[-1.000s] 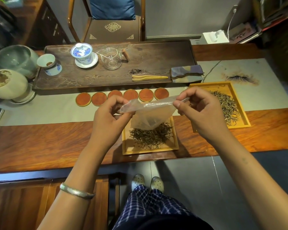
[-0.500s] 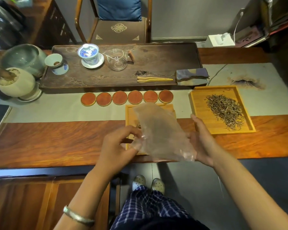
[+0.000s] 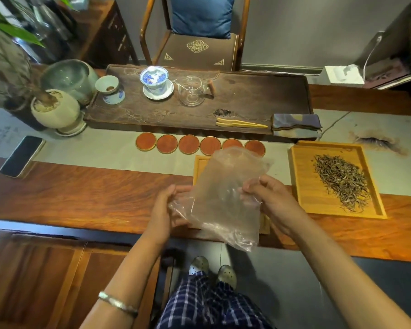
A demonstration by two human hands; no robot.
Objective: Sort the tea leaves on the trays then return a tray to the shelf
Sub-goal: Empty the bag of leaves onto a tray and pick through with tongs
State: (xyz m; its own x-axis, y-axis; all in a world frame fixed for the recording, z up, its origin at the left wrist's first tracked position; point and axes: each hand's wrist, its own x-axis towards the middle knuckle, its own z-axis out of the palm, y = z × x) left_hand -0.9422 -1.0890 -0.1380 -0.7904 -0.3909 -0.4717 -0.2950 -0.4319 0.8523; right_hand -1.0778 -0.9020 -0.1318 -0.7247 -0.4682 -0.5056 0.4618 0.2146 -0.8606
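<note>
Over the near tray, both hands hold a seemingly unlabelled plastic bag.

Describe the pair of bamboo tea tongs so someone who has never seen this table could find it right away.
Start at the long dark wooden tea tray at the back of the table. Along its near edge, toward the right end, the bamboo tongs lie flat just left of a folded blue-grey cloth. They are the only pale, slim, pointed piece there; the neighbours are cups and glassware.
</note>
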